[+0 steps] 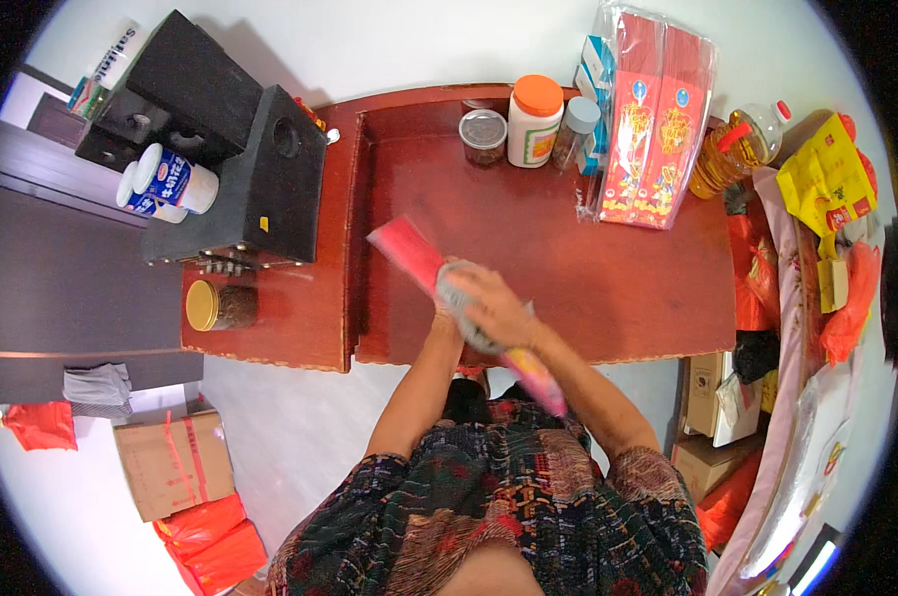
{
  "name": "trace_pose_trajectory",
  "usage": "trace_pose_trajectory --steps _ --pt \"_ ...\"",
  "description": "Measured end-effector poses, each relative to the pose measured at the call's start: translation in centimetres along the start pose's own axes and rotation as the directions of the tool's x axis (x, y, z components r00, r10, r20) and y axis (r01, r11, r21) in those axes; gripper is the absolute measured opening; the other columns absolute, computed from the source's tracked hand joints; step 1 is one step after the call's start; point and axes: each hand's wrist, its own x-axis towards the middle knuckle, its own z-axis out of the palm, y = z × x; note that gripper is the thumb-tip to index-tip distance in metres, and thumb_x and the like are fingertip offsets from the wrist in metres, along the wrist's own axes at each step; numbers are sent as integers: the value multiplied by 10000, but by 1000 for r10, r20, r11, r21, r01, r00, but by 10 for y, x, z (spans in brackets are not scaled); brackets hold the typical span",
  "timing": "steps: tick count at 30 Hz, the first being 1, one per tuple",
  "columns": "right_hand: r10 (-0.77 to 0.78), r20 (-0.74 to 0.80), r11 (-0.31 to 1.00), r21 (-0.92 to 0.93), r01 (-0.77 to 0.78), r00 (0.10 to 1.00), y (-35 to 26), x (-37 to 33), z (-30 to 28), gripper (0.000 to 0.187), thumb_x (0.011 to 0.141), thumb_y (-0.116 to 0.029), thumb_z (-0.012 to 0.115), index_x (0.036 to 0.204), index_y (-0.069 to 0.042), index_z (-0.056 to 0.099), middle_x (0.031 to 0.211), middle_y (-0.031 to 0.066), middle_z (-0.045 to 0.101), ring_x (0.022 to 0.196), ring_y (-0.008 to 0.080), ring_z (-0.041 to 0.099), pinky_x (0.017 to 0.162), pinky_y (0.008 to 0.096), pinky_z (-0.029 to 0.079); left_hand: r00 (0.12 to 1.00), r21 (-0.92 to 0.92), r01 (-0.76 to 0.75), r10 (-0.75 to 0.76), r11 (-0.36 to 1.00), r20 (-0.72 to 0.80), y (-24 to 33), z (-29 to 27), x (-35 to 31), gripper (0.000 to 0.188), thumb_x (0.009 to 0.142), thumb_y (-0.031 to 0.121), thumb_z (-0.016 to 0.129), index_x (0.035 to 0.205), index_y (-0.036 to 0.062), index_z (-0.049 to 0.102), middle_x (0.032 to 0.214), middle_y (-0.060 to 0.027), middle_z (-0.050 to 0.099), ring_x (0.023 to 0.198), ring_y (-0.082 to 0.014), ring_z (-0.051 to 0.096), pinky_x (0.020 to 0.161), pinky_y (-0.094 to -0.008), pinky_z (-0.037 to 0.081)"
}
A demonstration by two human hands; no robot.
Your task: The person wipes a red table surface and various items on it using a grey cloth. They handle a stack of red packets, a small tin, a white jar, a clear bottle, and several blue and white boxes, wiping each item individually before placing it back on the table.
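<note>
A long red packet (409,250) slants from the middle of the red wooden table (618,288) down past its near edge. My right hand (496,310) presses a grey cloth (453,291) onto the middle of the packet. My left hand (447,326) comes up beneath the cloth and packet and grips the packet from below. Most of its fingers are hidden.
Along the table's back stand a dark-lidded jar (483,134), an orange-capped white bottle (534,121), a grey-capped jar (576,129) and a clear bag of red packets (657,129). Black speaker boxes (275,184) and a gold-lidded jar (215,306) sit left. A cardboard box (171,462) is on the floor.
</note>
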Motion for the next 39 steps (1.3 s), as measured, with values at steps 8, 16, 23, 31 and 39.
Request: trace_pose_trajectory --steps 8,16,23,31,39 --pt "127 242 973 -217 -74 962 -19 -102 -41 527 746 -59 576 1268 -75 509 1260 163 461 1136 367 453 962 452 380 914 -146 23 39 989 405 5 -15 -3 143 913 186 453 803 103 490 625 -12 446 667 -143 392 625 -275 360" --pt "151 -187 951 -239 -194 971 -14 -24 -50 506 796 -81 504 1300 -83 469 1260 214 451 1141 397 432 972 451 356 977 -50 -25 35 998 211 -10 -1 6 196 933 212 446 768 107 451 636 -25 462 656 -146 395 620 -259 374" --pt "317 -193 897 -257 -359 929 2 -89 -6 499 831 -129 506 1324 -88 442 1304 193 428 1156 379 422 969 448 354 949 -23 -30 35 999 313 1 31 5 203 933 208 463 761 105 435 621 -29 429 637 -137 385 617 -269 363" --pt "702 68 585 -623 -519 709 -1 -168 -79 506 824 -226 568 1308 -117 469 1235 158 475 1092 346 486 871 447 455 988 129 -152 155 980 -17 14 19 11 345 934 372 467 685 138 423 562 -1 420 544 -134 409 474 -266 327" --pt "379 -121 842 -367 -396 917 -57 -44 -48 619 715 -319 726 1246 -93 503 1136 155 520 1044 354 521 833 449 468 805 559 -63 373 827 -461 -4 93 18 490 881 635 433 676 190 440 527 33 398 429 -124 385 385 -257 284"
